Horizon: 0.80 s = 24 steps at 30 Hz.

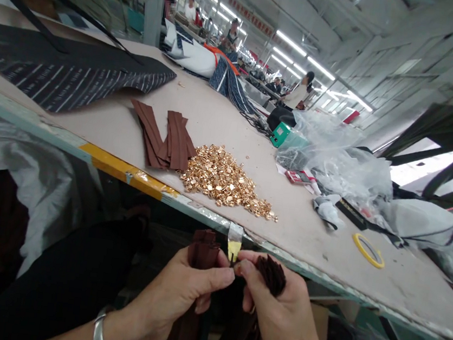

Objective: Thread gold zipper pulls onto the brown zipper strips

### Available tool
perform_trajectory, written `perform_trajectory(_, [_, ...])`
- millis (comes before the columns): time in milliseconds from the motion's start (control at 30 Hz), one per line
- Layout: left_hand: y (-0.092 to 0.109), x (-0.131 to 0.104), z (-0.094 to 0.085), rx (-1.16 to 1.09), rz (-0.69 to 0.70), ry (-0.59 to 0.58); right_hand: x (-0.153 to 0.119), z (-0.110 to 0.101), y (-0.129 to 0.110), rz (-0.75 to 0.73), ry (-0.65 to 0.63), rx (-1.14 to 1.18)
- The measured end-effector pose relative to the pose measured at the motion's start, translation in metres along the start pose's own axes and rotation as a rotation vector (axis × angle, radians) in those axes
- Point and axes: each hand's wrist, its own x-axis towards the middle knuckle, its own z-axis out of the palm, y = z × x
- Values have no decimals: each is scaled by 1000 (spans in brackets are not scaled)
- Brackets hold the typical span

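My left hand (189, 280) is closed around flat brown zipper tapes (203, 252), which hang down below it. A bunch of brown zipper tapes (270, 275) is gripped in my right hand (277, 301), its cut ends fanned out above the palm. The fingertips of both hands meet at a small forked metal jig (234, 247) with yellow wrapping, fixed to the table edge. What is pinched right at the fork is too small to make out. Just beyond lies a heap of small gold zipper sliders (225, 178). More brown zipper tapes (177, 142) lie against its left side.
The table (298, 222) slants across the view, with yellow tape (128, 174) along its edge. Dark striped fabric (77, 76) lies at left. Clear plastic bags (336, 144), a green box (280, 135) and a yellow tape roll (368, 250) are at right. People work in the background.
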Motion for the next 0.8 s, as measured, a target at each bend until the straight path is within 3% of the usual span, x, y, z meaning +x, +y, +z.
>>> perform_trajectory(133, [-1,1,-1,41,40,7,-12,12,6,22,-24,136])
perform_trajectory(267, [0,2,-3,44,52,30,-13,21,5,42,78,258])
perform_trajectory(333, [0,2,-4,30,43,40,-13,26,3,31,161,266])
perform_trajectory(500, [2,1,-5,34,45,38,-10,37,1,-8,233,224])
perform_trajectory(667, [6,-2,-2,62,44,4,-6,41,6,10,266,268])
perform_trajectory(800, [6,-4,-1,92,48,-6,0,39,11,-67,246,244])
